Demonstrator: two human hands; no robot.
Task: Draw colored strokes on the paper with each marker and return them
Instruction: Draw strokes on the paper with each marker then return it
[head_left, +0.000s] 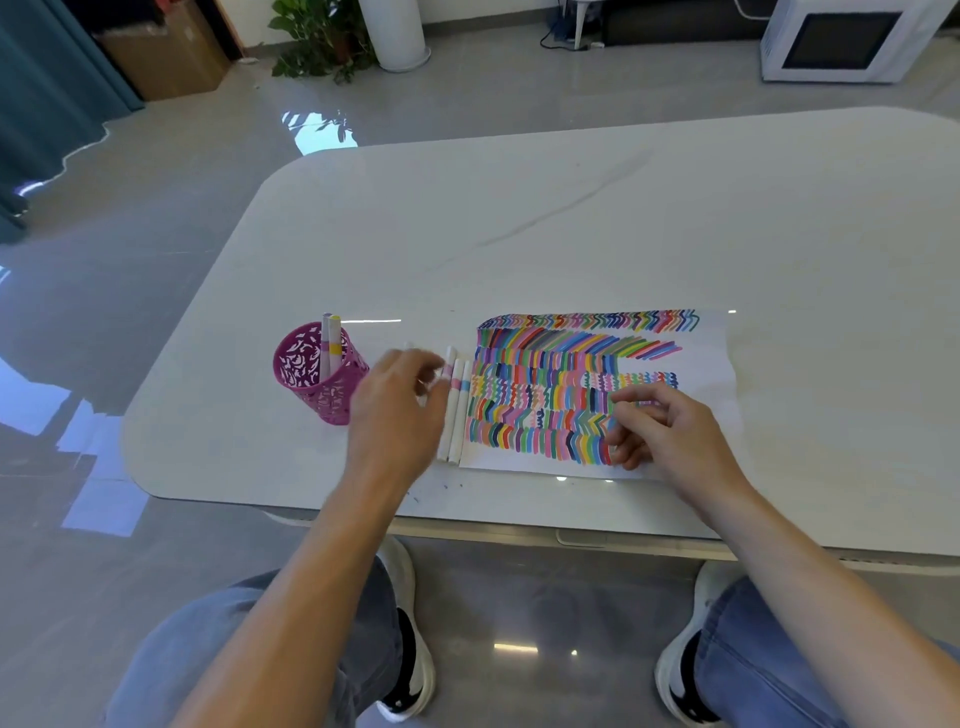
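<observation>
White markers (457, 415) half hidden; left hand (397, 402) blurred.

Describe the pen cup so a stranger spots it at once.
On the white table, look left of the striped paper and the white markers lying along its edge. The cup stands there upright: magenta, with cut-out walls, and two markers standing in it.

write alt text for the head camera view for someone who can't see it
A person's blurred left hand is over white markers lying beside a paper filled with coloured strokes; the right hand hovers curled over the paper. A pink holder with two markers stands to the left on the table.
</observation>
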